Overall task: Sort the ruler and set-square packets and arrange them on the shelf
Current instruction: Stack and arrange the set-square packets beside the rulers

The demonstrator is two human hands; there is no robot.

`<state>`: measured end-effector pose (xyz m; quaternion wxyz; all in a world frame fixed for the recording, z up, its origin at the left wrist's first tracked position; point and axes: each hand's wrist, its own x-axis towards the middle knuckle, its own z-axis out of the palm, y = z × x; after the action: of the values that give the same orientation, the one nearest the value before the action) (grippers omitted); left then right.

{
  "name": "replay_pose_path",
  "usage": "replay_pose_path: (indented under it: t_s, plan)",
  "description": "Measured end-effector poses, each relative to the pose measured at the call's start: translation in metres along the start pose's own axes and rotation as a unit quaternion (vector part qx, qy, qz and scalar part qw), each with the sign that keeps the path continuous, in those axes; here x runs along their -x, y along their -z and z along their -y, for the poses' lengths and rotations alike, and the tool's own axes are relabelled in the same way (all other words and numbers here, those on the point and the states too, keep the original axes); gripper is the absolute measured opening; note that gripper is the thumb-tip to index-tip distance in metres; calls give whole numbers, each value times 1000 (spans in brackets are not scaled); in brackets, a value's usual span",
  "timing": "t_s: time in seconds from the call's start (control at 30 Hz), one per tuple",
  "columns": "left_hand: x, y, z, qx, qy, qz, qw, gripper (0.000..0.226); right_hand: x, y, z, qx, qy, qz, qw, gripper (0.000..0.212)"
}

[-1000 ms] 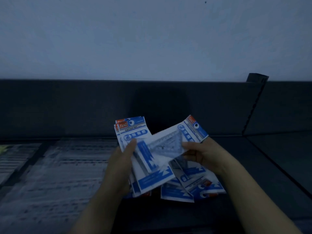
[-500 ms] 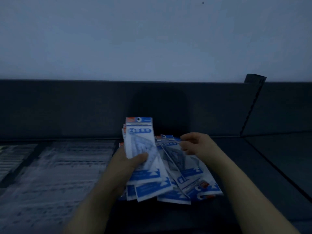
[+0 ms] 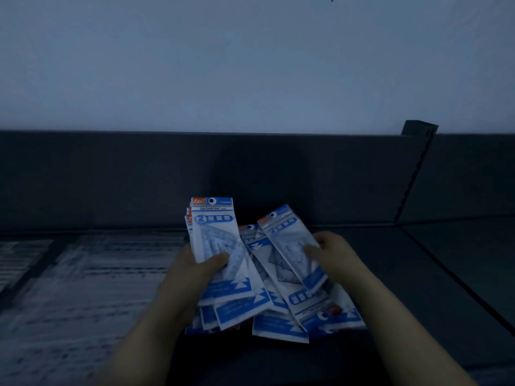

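Loose pile of set-square packets [image 3: 281, 327] lies nearest on the shelf [image 3: 418, 274], partly under both hands. Left hand [image 3: 192, 274] grips the sorted stack [image 3: 214, 232] upright, thumb across the front. Right hand [image 3: 331, 263], reaching half a second ago, now pinches one more packet [image 3: 289, 246] lifted off the pile and tilted toward the stack, so sorting is mid-way. Blurred rows at left [image 3: 97, 274] are probably ruler packets. Back panel [image 3: 111, 176] behind.

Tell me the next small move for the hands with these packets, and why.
Probably lay the tilted packet pinched by the right hand onto the upright stack gripped by the left hand, squaring it up: its header points up like the stack's, and more loose packets lie on the shelf beneath.
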<state>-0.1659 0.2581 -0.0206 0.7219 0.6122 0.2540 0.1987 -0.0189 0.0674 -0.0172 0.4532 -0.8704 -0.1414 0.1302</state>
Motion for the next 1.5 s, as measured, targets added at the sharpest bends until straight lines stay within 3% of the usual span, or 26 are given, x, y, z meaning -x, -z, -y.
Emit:
replay_pose_path:
  t_s: [0.07,0.13,0.27,0.4,0.5,0.57,0.73,0.83,0.97,1.07,1.13,1.2,1.33,1.43,1.5]
  plan:
    - [0,-3,1,18,12,6,1000,17,2,0,3,-117,-12,-11,993,16]
    - [1,-9,1,44,15,22,999,16,7,-1,10,-240,-17,42,970,12]
    - [2,-22,0,77,13,58,995,26,22,-13,24,-350,-3,141,926,12]
    - [1,-28,1,33,-20,70,997,36,29,-20,27,-248,25,164,955,17]
    - [0,-19,0,14,-25,48,998,38,19,-1,18,-112,70,25,991,26]
    - [-2,-9,-2,5,-29,27,999,31,15,12,8,21,43,-25,999,38]
    - [-7,7,-2,1,-9,-9,1000,25,25,-1,4,139,-15,63,988,83]
    - [-7,6,-2,-6,-5,0,1000,24,22,-8,6,204,4,65,977,63]
    - [-5,5,-1,-9,-4,10,1000,24,17,-5,5,137,-6,95,986,35]
    - [-5,6,-2,0,4,25,1000,24,16,8,5,57,31,73,995,11]
    - [-6,7,-2,0,10,34,999,21,20,22,8,-87,45,88,991,16]
    - [-7,8,-3,11,14,41,999,12,25,36,13,-161,64,163,971,25]
    - [-5,1,-9,27,54,100,993,34,25,43,24,-17,72,255,964,36]
    - [-1,-7,-10,-6,29,115,993,22,19,35,28,-53,61,214,974,40]
    - [-1,-9,-9,3,27,99,995,22,13,31,24,-233,37,133,962,38]
